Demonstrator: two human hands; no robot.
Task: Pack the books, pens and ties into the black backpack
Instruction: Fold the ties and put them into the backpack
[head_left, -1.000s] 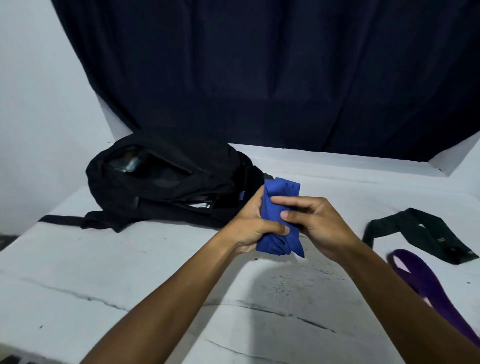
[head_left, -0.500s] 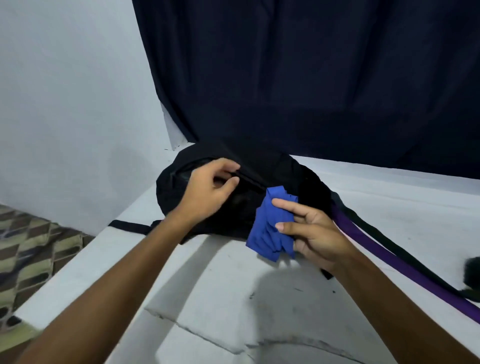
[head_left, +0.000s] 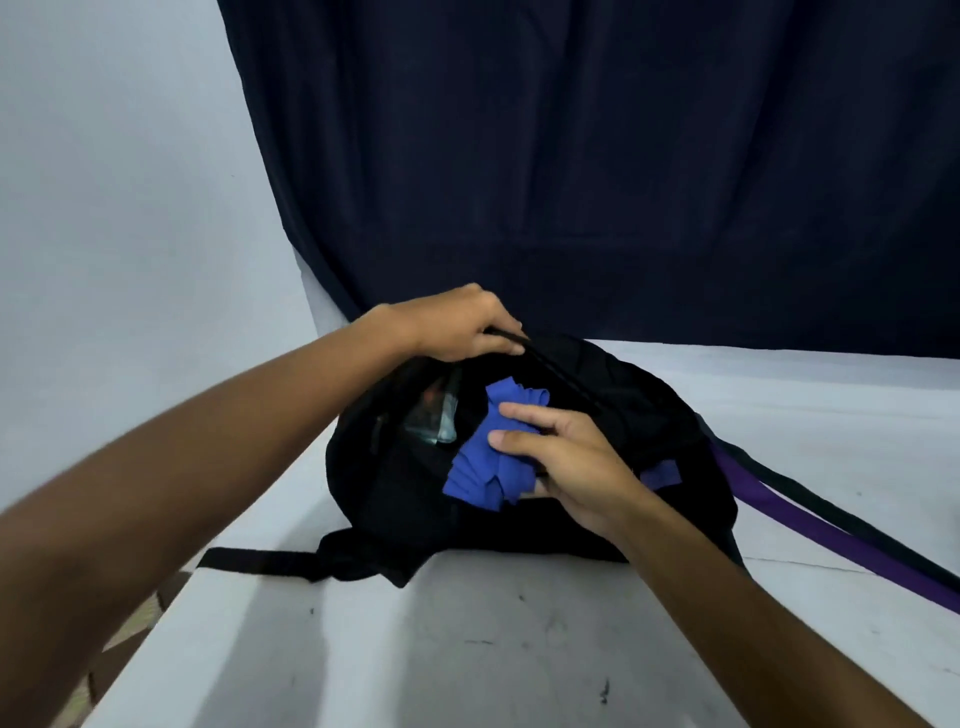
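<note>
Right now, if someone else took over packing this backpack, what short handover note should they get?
Left hand: grips the upper edge of the black backpack, holding its opening apart.
Right hand: holds the folded blue tie at the opening, not yet fully inside.
Done: something shiny already lies inside; I cannot tell what it is.
Left: push the blue tie in, then pack the purple tie and the black tie, both lying on the table right of the backpack.

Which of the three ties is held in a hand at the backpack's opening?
The folded blue tie, pinched by the right hand at the black backpack. The purple tie and black tie lie stretched on the table, untouched.
</note>
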